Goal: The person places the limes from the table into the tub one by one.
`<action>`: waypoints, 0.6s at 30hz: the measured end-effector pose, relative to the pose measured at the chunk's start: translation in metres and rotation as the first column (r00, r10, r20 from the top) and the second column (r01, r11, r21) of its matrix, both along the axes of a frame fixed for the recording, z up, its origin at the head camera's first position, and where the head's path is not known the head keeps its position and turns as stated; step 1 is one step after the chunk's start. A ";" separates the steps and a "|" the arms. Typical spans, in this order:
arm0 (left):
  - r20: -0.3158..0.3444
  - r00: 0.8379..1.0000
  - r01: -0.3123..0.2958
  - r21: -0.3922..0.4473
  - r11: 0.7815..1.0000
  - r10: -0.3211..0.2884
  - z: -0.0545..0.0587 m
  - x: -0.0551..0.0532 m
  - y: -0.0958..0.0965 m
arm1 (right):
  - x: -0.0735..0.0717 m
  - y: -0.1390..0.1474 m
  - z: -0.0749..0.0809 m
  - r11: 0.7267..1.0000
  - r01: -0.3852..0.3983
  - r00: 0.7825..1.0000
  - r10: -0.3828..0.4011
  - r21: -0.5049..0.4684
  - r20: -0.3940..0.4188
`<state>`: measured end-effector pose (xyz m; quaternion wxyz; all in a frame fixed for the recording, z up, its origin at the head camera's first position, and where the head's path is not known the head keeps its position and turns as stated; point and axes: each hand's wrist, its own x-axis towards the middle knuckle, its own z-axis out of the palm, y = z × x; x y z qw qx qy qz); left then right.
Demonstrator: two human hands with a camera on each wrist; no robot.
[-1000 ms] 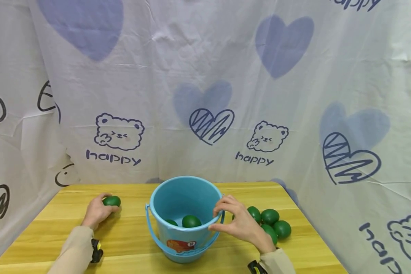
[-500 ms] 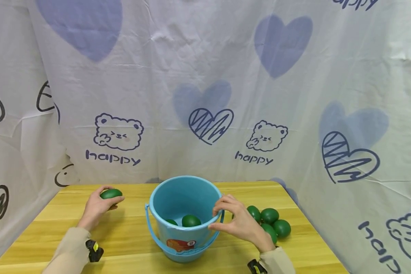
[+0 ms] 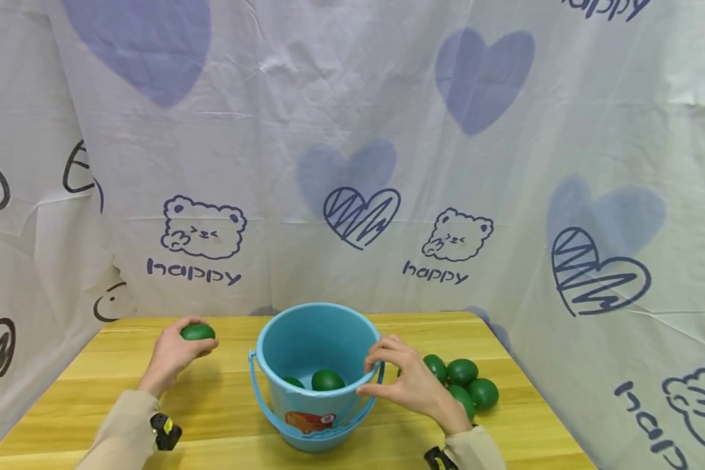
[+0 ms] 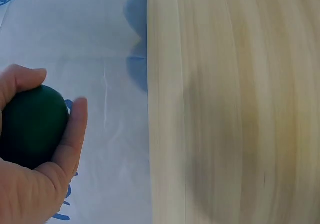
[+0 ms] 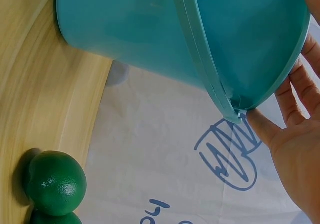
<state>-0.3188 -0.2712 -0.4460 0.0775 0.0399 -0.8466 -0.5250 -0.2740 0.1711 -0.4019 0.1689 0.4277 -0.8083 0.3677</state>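
Observation:
My left hand point(image 3: 173, 356) grips a dark green, egg-shaped fruit point(image 3: 198, 332) over the left part of the table. Up close in the left wrist view, thumb and fingers curl round the same smooth fruit point(image 4: 32, 126). A light blue bucket point(image 3: 314, 411) stands upright mid-table, its handle hanging down in front. Inside it lie a green fruit point(image 3: 328, 380) and part of another point(image 3: 294, 382). At the bucket's right rim my right hand point(image 3: 414, 382) holds on with thumb and fingers. The right wrist view shows the thumb by the handle joint of the bucket point(image 5: 125, 28).
Several more green fruits point(image 3: 463, 371) cluster on the table right of the bucket, partly behind my right hand. The yellow wooden table point(image 3: 229, 424) ends at the back against a hanging white cloth point(image 3: 282, 261) printed with hearts and bears.
My left hand has raised the green fruit off the table, then shifted slightly to the right with it. The right hand and the bucket have stayed put.

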 end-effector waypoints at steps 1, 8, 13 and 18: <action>0.000 1.000 -0.004 -0.007 1.000 0.004 0.000 0.000 0.001 | 0.000 0.000 0.000 1.000 0.002 1.000 -0.002 0.002 0.004; -0.063 0.998 0.017 0.001 1.000 -0.017 0.009 -0.001 0.006 | -0.001 0.002 -0.001 1.000 0.004 1.000 -0.003 0.007 -0.003; -0.116 0.992 0.056 0.070 0.996 -0.048 0.021 0.000 0.014 | -0.001 0.002 -0.001 1.000 0.005 1.000 -0.005 0.006 -0.002; -0.136 0.988 0.085 0.086 0.993 -0.072 0.030 0.006 0.022 | -0.001 0.001 -0.001 1.000 0.004 1.000 -0.004 0.014 0.006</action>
